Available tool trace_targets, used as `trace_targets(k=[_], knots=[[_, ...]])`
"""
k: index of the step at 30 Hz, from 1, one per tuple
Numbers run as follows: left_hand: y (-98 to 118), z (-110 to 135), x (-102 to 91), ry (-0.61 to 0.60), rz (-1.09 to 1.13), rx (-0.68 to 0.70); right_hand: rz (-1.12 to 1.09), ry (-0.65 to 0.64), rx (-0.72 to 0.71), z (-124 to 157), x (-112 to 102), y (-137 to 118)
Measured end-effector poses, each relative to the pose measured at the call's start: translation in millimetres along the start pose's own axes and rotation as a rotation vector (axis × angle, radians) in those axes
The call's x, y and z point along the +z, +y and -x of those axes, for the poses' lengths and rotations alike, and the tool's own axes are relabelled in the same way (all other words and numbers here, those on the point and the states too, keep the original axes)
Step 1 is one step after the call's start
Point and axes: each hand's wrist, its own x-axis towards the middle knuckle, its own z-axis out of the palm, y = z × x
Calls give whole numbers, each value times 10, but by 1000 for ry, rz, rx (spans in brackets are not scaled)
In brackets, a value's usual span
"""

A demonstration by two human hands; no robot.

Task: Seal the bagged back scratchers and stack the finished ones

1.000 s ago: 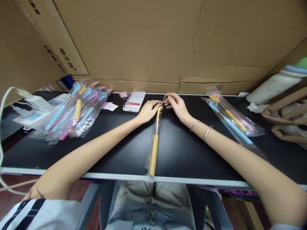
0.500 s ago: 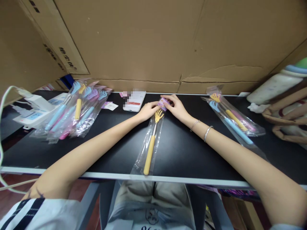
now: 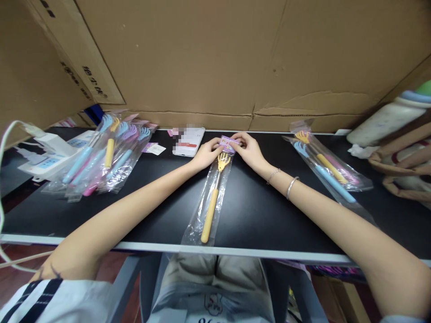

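Black desk (image 3: 269,220): bagged scratcher (image 3: 210,213), edge-on before, now flat, so card (image 3: 229,142) shows; left hand (image 3: 208,154), right hand (image 3: 248,149) pinch its sides closely.

Room runs between yellow scratcher (image 3: 210,215) and right forearm (image 3: 336,222); cardboard (image 3: 202,58) blocks behind.

The matte black tabletop (image 3: 269,206) carried a yellow claw-headed stick (image 3: 209,215) in a clear plastic bag (image 3: 194,229), its handle end near the middle of the front edge. Near the back edge lay a rectangular white phone (image 3: 193,138) and a white card (image 3: 156,149). Bagged blue, yellow, purple and pink claw-headed sticks (image 3: 109,153) were heaped toward the back left corner; yellow, pink and blue ones (image 3: 332,169) lay toward the right edge.
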Motion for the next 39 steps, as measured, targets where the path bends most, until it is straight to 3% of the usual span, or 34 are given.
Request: trace_targets(k=[20, 28, 39], knots=[[131, 24, 9, 134, 3, -113, 42, 49, 98, 2, -12, 6], [110, 18, 7, 104, -31, -151, 74, 86, 134, 5, -22, -34], [68, 6, -5, 118, -118, -84, 74, 91, 132, -7, -24, 11]])
